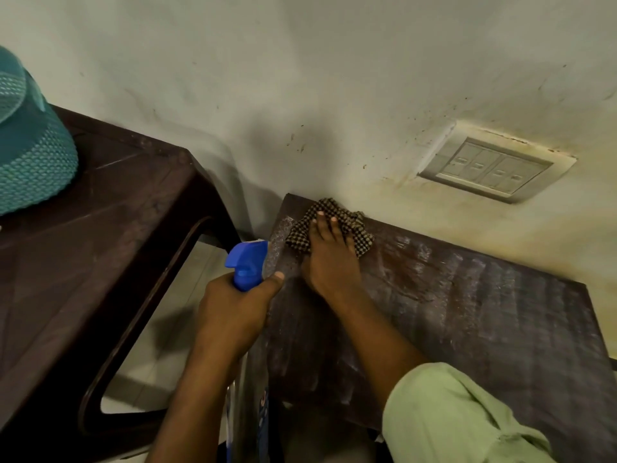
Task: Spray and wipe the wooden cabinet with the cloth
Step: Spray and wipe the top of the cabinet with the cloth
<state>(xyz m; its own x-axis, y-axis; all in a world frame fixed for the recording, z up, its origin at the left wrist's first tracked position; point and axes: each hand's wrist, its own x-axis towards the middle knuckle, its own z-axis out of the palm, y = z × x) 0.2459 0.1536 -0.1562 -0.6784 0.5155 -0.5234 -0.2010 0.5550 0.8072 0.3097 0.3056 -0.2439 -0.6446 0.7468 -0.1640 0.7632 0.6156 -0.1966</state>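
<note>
The dark wooden cabinet top (467, 312) fills the lower right and shows pale streaks and wet spots. A brown-and-cream checked cloth (359, 225) lies bunched at the cabinet's far left corner against the wall. My right hand (329, 259) presses flat on the cloth with straight fingers. My left hand (233, 312) grips the neck of a spray bottle with a blue trigger head (247, 262), held just off the cabinet's left edge. The bottle's body is mostly hidden below my hand.
A dark brown plastic table (100, 245) stands to the left, with a teal woven basket (30, 155) on it. A gap with light floor tiles (173, 329) separates it from the cabinet. A switch plate (494, 167) sits on the stained wall above the cabinet.
</note>
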